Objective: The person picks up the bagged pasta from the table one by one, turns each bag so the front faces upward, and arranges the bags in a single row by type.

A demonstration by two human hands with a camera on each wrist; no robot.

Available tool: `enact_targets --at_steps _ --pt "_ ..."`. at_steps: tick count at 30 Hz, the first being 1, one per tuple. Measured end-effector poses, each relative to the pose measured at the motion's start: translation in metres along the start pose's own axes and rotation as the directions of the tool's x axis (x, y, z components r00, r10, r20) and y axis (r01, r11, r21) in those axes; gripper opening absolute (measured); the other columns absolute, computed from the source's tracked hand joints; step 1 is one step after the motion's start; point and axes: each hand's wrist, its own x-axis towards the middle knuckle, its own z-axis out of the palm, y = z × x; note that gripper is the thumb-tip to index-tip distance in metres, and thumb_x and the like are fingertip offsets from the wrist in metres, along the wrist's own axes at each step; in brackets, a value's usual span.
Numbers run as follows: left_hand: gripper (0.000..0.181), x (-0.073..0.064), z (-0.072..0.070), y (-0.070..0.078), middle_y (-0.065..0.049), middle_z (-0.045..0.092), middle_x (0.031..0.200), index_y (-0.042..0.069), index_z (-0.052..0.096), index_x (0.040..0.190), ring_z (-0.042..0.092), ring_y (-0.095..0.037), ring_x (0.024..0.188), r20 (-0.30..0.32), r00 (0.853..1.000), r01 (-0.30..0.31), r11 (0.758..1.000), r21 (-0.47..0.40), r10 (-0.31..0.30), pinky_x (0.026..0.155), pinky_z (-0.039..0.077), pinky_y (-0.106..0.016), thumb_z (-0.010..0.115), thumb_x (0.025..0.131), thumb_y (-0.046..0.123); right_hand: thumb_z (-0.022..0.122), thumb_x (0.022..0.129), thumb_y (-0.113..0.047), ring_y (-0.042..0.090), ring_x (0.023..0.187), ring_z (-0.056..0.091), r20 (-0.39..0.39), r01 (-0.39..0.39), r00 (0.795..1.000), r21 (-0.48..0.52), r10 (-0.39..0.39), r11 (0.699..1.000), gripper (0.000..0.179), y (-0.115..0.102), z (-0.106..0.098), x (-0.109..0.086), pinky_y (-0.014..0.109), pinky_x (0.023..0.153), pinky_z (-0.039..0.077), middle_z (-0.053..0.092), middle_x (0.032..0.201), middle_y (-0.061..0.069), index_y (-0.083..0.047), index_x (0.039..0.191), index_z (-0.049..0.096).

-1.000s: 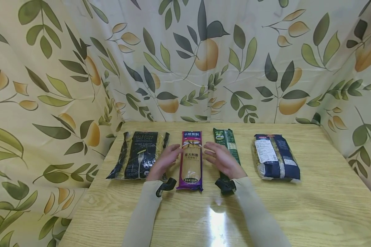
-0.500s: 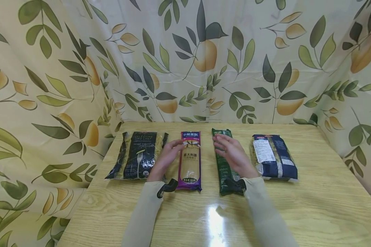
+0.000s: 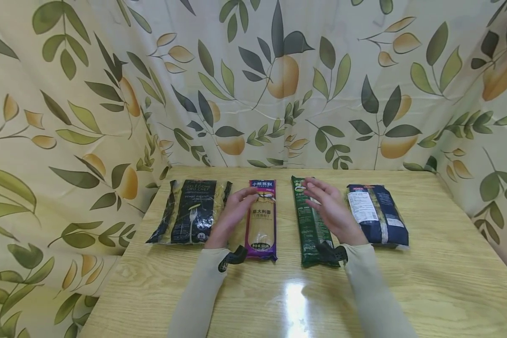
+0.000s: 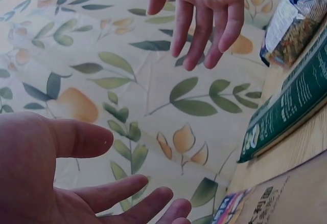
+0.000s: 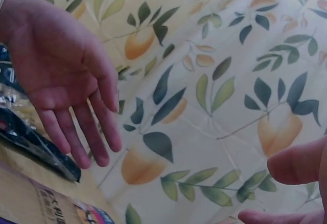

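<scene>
Hovering left hand (image 3: 231, 213) and right hand (image 3: 335, 211) apart above wooden tabletop (image 3: 245, 295), extending fingers loosely.
Positioning left over upper part of purple pasta packet (image 3: 262, 225), lying flat between black penne bag (image 3: 193, 211) and green packet (image 3: 306, 225); positioning right over green packet's upper half, near navy bag (image 3: 382, 218). Facing leaf-and-fruit cloth (image 3: 253, 117) behind tabletop.

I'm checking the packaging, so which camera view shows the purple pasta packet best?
The head view: the purple pasta packet appears nearly whole, front up, the left hand overlapping its left side. The left wrist view shows only part, bottom right; the right wrist view, only part, lower left.
</scene>
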Motion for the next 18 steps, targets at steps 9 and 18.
enact_targets --at_steps 9,18 --pt "0.045 0.003 0.018 0.008 -0.020 0.054 0.153 0.003 0.055 0.146 0.052 -0.037 0.141 0.063 0.997 -0.041 0.999 -0.026 0.043 0.122 0.039 -0.050 0.056 0.105 0.022 0.046 0.111 -0.035 0.010 0.131 0.044 -0.054 0.018 0.998 -0.033 -0.020 0.999 0.064 -0.005 -0.016 -0.010 0.054 0.128 0.026 0.048 0.134 -0.015 0.000 0.161 0.027" --pt "0.045 0.007 0.045 0.012 -0.019 0.054 0.152 0.000 0.054 0.147 0.052 -0.036 0.141 0.085 0.993 -0.079 0.995 -0.054 0.083 0.122 0.040 -0.050 0.052 0.107 0.022 0.044 0.111 -0.032 0.034 0.156 0.024 -0.137 -0.003 0.991 -0.078 -0.008 0.997 0.063 -0.001 -0.028 -0.007 0.055 0.130 0.021 0.029 0.166 0.014 -0.001 0.163 0.024"
